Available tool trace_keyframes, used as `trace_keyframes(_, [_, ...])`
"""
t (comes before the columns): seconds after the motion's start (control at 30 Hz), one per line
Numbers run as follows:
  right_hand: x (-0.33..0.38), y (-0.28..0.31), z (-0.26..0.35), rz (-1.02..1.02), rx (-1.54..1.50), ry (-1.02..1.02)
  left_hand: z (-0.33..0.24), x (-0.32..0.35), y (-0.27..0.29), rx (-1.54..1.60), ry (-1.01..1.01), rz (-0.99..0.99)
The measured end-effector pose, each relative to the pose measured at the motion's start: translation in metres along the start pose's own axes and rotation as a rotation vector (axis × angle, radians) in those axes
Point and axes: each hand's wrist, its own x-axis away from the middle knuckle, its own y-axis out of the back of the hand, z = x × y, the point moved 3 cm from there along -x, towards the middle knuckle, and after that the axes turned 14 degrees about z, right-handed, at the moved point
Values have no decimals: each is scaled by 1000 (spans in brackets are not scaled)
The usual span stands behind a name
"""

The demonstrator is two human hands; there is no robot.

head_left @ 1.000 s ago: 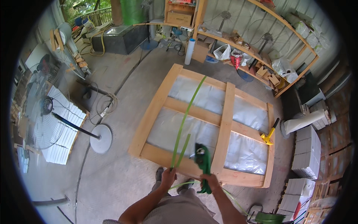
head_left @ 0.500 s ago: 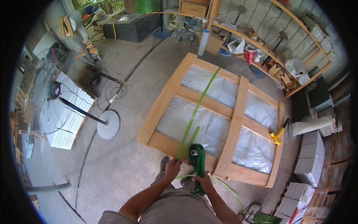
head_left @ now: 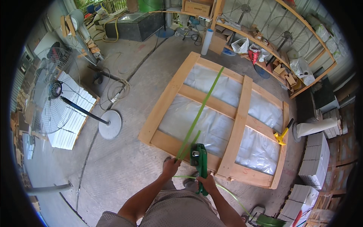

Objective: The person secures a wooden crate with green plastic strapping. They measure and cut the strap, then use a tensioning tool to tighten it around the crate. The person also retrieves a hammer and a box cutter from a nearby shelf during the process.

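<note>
A green strapping tool [head_left: 201, 160] is gripped by its lower end in my right hand [head_left: 207, 184], at the crate's near edge. My left hand [head_left: 172, 167] pinches the green strap [head_left: 205, 101], just left of the tool. That strap runs over the wooden crate [head_left: 234, 149] to its far side, and a short loose end sticks up beside the tool. Clear plastic wrapping [head_left: 194, 128] shows between the crate's planks. From below my hands another length of strap curves right to a green strap reel [head_left: 270, 220] on the floor.
A yellow hammer-like tool with a black handle [head_left: 280, 137] lies on the crate's right edge. To the left stands a pedestal fan [head_left: 109, 125] beside white panels. Wooden shelving [head_left: 264, 43] fills the back right; grey stacked blocks [head_left: 315, 160] stand at the right.
My left hand has shifted slightly left and up along with the strap it pinches. The strapping tool has moved slightly up, and the loose strap end has tilted left.
</note>
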Motion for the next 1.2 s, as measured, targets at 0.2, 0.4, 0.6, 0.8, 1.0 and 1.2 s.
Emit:
trace_keyframes(0.2, [-2, -5, -3, -60, 86, 3, 3, 11, -19, 75, 53, 26])
trace_keyframes(0.4, [-6, -10, -7, -52, 113, 5, 11, 1, -13, -5, 26, 35])
trace_keyframes(0.6, [-7, -14, -9, -84, 161, 13, -1, -12, 12, -229, -124, 1])
trace_keyframes(0.8, [-17, -4, -29, -159, 162, 16, -11, -5, -11, -16, -13, 92])
trace_keyframes(1.0, [-19, -4, -33, -192, 216, -24, -25, 16, -30, 119, 27, 22])
trace_keyframes(1.2, [-2, -31, 14, -191, 174, -92, -27, 26, -53, 203, 48, 27])
